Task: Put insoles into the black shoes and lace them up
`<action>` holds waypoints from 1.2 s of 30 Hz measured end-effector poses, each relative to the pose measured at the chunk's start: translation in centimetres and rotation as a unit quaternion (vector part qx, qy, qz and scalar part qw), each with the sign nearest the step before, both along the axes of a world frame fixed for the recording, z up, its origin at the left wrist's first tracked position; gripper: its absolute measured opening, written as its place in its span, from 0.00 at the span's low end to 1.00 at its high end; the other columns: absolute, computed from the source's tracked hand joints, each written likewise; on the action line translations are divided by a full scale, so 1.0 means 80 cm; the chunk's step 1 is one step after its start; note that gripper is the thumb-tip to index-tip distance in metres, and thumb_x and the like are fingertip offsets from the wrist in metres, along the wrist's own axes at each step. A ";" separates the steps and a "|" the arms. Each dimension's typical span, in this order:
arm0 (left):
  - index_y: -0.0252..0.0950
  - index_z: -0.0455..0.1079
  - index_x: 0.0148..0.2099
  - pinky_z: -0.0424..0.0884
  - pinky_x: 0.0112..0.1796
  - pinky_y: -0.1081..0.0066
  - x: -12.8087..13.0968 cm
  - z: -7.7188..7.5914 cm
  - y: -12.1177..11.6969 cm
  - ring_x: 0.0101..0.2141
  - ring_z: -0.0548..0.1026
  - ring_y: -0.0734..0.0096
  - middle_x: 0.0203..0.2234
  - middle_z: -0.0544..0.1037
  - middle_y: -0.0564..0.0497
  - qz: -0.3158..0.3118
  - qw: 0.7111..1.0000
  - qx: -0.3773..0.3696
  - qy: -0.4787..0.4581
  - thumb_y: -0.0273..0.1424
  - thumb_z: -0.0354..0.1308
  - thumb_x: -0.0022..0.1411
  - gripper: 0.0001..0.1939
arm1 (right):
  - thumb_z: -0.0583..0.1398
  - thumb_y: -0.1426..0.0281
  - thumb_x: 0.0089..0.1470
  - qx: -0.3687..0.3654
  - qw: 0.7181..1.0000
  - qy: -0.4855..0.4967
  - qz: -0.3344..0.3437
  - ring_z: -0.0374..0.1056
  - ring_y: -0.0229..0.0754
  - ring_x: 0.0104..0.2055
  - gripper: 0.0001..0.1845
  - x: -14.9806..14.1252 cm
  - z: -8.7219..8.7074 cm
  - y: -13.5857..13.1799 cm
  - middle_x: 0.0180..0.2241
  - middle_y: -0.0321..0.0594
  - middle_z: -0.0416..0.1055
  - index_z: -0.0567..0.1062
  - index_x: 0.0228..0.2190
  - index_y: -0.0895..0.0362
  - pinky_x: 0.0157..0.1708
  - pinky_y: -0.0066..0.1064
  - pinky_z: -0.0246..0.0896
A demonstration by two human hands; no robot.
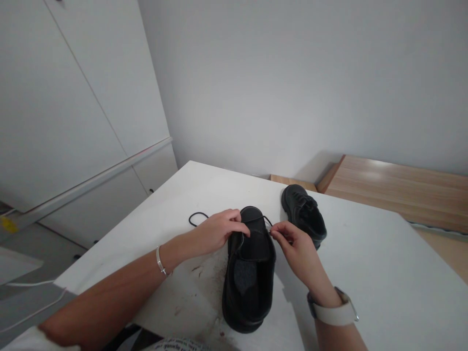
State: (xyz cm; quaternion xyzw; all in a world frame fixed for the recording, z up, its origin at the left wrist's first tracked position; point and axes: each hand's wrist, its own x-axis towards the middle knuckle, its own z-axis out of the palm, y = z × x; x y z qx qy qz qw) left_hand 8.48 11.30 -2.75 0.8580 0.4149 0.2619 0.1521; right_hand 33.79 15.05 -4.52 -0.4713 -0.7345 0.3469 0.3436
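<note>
A black shoe [249, 292] sits on the white table with its heel toward me and its tongue [254, 246] showing. My left hand [223, 229] grips the left edge of its upper, thumb over the opening. A thin black shoelace [267, 221] crosses the front of the tongue, and a loop of it lies on the table beyond my left hand. At the shoe's right edge, my right hand [298, 248] pinches the lace between thumb and fingers. Another black shoe [303, 212], with its lace in place, stands farther back to the right.
The white table [369, 258] has dark specks and smudges left of the near shoe. A wood-grain surface [398, 187] stands behind it at the right. White cabinets [76, 97] are at the left, and a pale wall [292, 83] rises behind.
</note>
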 end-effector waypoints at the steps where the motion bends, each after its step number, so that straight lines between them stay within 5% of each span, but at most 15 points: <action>1: 0.39 0.78 0.46 0.66 0.38 0.74 -0.001 0.001 0.000 0.36 0.72 0.72 0.37 0.73 0.48 0.000 1.000 -0.012 -0.011 0.16 0.45 0.66 0.22 | 0.59 0.57 0.55 -0.004 1.000 0.008 -0.008 0.72 0.46 0.37 0.15 0.001 -0.002 0.002 0.33 0.43 0.77 0.76 0.31 0.56 0.40 0.38 0.64; 6: 0.37 0.77 0.47 0.67 0.37 0.74 -0.005 0.011 0.000 0.36 0.74 0.71 0.38 0.76 0.47 0.007 0.999 -0.035 -0.011 0.19 0.47 0.67 0.18 | 0.63 0.54 0.51 -0.019 0.998 0.054 -0.026 0.71 0.48 0.37 0.18 0.000 -0.006 0.006 0.33 0.46 0.77 0.78 0.30 0.57 0.40 0.39 0.66; 11: 0.36 0.79 0.43 0.67 0.36 0.73 0.002 0.042 0.001 0.32 0.73 0.72 0.34 0.78 0.49 0.019 0.997 -0.077 0.017 0.19 0.48 0.63 0.18 | 0.63 0.55 0.52 0.000 0.998 0.055 -0.032 0.71 0.46 0.36 0.17 -0.003 -0.003 0.002 0.33 0.46 0.77 0.78 0.30 0.57 0.37 0.37 0.67; 17: 0.34 0.75 0.29 0.60 0.28 0.71 0.026 0.075 0.007 0.24 0.69 0.72 0.23 0.76 0.49 0.061 0.982 -0.122 0.130 0.32 0.54 0.64 0.13 | 0.60 0.59 0.54 0.008 1.000 0.019 -0.020 0.69 0.45 0.34 0.14 -0.002 -0.006 0.000 0.31 0.43 0.75 0.76 0.28 0.56 0.37 0.37 0.64; 26: 0.31 0.77 0.30 0.68 0.30 0.66 0.051 0.082 0.019 0.30 0.78 0.58 0.27 0.81 0.40 0.047 0.945 -0.072 0.316 0.20 0.55 0.56 0.09 | 0.61 0.68 0.55 0.069 0.997 -0.001 -0.024 0.69 0.44 0.34 0.07 -0.009 0.003 -0.009 0.32 0.42 0.75 0.79 0.29 0.56 0.36 0.35 0.64; 30: 0.30 0.77 0.33 0.72 0.32 0.65 0.061 0.082 0.018 0.34 0.81 0.54 0.31 0.82 0.37 0.063 0.928 -0.063 0.362 0.20 0.55 0.58 0.09 | 0.59 0.71 0.59 0.031 0.999 -0.029 -0.015 0.72 0.43 0.32 0.09 -0.012 0.016 -0.019 0.30 0.42 0.77 0.79 0.31 0.58 0.36 0.34 0.64; 36: 0.29 0.75 0.43 0.74 0.38 0.65 0.069 0.083 0.011 0.40 0.81 0.54 0.37 0.82 0.38 0.092 0.926 -0.071 0.359 0.21 0.53 0.61 0.11 | 0.59 0.63 0.63 0.061 0.983 -0.170 0.022 0.75 0.47 0.37 0.18 -0.031 0.064 -0.040 0.36 0.46 0.79 0.75 0.51 0.59 0.39 0.35 0.66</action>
